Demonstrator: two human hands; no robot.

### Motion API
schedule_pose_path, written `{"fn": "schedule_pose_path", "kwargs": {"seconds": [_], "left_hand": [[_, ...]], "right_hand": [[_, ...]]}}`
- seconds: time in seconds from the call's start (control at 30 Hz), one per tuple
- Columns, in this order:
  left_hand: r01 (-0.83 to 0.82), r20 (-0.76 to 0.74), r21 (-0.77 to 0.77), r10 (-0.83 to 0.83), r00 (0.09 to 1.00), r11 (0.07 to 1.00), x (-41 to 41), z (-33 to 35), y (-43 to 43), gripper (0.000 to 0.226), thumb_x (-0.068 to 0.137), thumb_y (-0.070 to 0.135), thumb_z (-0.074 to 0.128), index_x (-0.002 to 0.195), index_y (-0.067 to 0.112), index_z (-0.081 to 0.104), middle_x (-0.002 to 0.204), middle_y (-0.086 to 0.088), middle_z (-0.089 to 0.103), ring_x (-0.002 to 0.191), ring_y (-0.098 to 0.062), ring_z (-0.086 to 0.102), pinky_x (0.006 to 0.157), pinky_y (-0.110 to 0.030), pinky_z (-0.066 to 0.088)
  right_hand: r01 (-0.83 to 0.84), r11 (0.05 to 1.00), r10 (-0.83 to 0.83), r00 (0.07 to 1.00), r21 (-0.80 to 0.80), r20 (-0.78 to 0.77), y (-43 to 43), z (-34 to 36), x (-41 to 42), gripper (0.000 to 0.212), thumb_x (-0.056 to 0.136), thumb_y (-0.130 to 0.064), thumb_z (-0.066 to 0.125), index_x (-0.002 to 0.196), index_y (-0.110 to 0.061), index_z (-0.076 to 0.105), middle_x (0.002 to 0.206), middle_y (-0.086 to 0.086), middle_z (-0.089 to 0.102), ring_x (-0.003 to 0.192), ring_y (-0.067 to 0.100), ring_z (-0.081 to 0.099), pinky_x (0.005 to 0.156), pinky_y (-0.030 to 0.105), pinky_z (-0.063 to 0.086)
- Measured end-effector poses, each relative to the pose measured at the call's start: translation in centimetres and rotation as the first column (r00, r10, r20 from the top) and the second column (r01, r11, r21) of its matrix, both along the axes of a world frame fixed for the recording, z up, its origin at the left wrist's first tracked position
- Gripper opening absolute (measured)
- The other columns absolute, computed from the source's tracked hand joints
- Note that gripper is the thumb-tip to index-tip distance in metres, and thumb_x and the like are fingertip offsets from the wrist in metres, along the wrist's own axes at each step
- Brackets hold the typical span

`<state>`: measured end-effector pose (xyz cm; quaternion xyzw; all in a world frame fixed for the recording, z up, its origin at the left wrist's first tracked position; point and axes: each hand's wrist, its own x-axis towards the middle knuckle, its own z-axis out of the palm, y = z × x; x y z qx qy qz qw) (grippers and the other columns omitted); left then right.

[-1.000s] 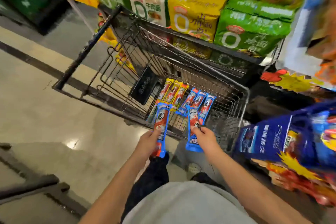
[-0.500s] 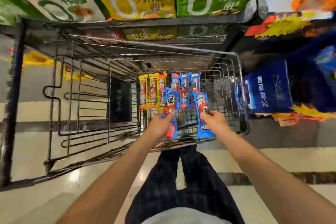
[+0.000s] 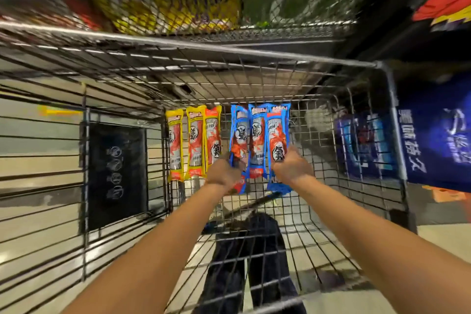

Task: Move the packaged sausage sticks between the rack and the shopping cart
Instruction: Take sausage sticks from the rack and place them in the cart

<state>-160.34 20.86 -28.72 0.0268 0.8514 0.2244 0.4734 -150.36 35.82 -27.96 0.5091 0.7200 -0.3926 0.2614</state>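
Both hands grip blue sausage stick packs inside the shopping cart [image 3: 318, 64]: the left hand [image 3: 224, 173] clutches one [image 3: 238, 145], the right hand [image 3: 290, 167] another [image 3: 277, 140]. A third blue pack [image 3: 257, 135] lies between them, and three yellow packs [image 3: 193, 143] rest just left.

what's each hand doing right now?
Left hand: closed on a blue sausage pack.
Right hand: closed on another blue pack.
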Motion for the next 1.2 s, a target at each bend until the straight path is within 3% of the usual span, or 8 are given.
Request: {"fn": "schedule_pose_path", "kwargs": {"seconds": [0.17,0.27,0.33,0.5,0.73,0.9,1.03,1.2], "left_hand": [[0.132,-0.148,-0.102,-0.147,0.978,0.986,-0.3,-4.1,1.8,0.043,0.093,0.051,0.051,0.121,0.019,0.056,0.116,-0.011,0.061,0.108,-0.031,0.060,0.087,-0.039,0.053],[0.319,-0.292,-0.249,-0.386,0.875,0.914,0.3,-5.2,1.9,0.071,0.094,0.062,0.039,0.149,0.017,0.030,0.148,-0.017,0.036,0.135,-0.035,0.035,0.108,-0.042,0.037],[0.344,-0.288,-0.229,-0.401,0.870,0.911,1.0,-5.9,1.8,0.077,0.095,0.063,0.028,0.155,0.019,0.009,0.161,-0.014,0.012,0.146,-0.035,0.018,0.117,-0.046,0.022],[0.414,-0.221,-0.204,-0.453,0.863,0.887,1.4,-7.3,1.4,0.070,0.099,0.056,0.012,0.153,0.020,-0.016,0.162,-0.011,-0.011,0.149,-0.033,-0.001,0.118,-0.052,0.008],[0.339,-0.140,-0.186,-0.366,0.920,0.922,0.7,-7.0,2.4,0.073,0.100,0.051,0.022,0.154,0.012,-0.008,0.163,-0.013,0.001,0.148,-0.034,0.013,0.118,-0.049,0.019],[0.210,-0.052,-0.062,-0.213,0.976,0.976,0.0,-4.2,2.0,0.063,0.095,0.058,0.033,0.148,0.028,0.019,0.143,-0.011,0.045,0.113,-0.034,0.059,0.099,-0.050,0.049],[0.109,-0.064,-0.035,-0.111,0.992,0.993,-0.9,0.3,1.7,0.059,0.098,0.040,0.050,0.148,0.016,0.028,0.138,-0.011,0.051,0.113,-0.033,0.059,0.095,-0.040,0.050],[0.025,-0.024,-0.059,-0.027,0.999,0.998,-0.9,9.2,-1.5,0.037,0.098,0.022,0.050,0.131,0.006,0.049,0.100,-0.008,0.062,0.077,-0.022,0.060,0.070,-0.030,0.053]], "right_hand": [[-0.027,0.988,0.044,0.993,0.150,-0.110,0.3,-4.4,-0.4,0.036,0.083,-0.037,0.061,0.105,-0.016,0.042,0.109,0.013,0.065,0.098,0.035,0.065,0.076,0.035,0.045],[-0.050,0.981,0.086,0.977,0.189,-0.193,0.0,-5.6,-0.2,0.033,0.085,-0.036,0.062,0.104,-0.017,0.043,0.107,0.012,0.063,0.097,0.033,0.063,0.071,0.029,0.039],[-0.082,0.971,0.126,0.974,0.223,-0.188,-0.4,-6.4,0.0,0.047,0.082,-0.050,0.058,0.111,-0.013,0.049,0.106,0.009,0.064,0.095,0.031,0.064,0.073,0.032,0.048],[-0.099,0.955,0.137,0.983,0.278,-0.123,-0.5,-6.9,-0.4,0.054,0.084,-0.052,0.059,0.121,-0.014,0.050,0.111,0.011,0.060,0.099,0.030,0.059,0.085,0.038,0.049],[-0.090,0.961,0.129,0.983,0.263,-0.134,-0.5,-6.5,0.0,0.060,0.085,-0.055,0.060,0.120,-0.008,0.047,0.112,0.013,0.055,0.098,0.033,0.059,0.082,0.040,0.051],[-0.058,0.988,0.083,0.981,0.146,-0.175,0.0,-3.9,0.5,0.045,0.090,-0.050,0.058,0.119,-0.016,0.050,0.099,0.001,0.064,0.086,0.022,0.061,0.073,0.029,0.047],[-0.067,0.997,0.070,0.994,0.032,-0.085,0.7,0.3,0.6,0.051,0.094,-0.056,0.050,0.136,-0.027,0.048,0.120,0.000,0.062,0.093,0.019,0.056,0.079,0.027,0.046],[0.017,0.999,-0.027,0.981,-0.051,-0.194,-0.6,8.1,3.5,0.057,0.088,-0.064,0.051,0.133,-0.029,0.055,0.123,0.004,0.060,0.092,0.015,0.062,0.077,0.033,0.055]]}}
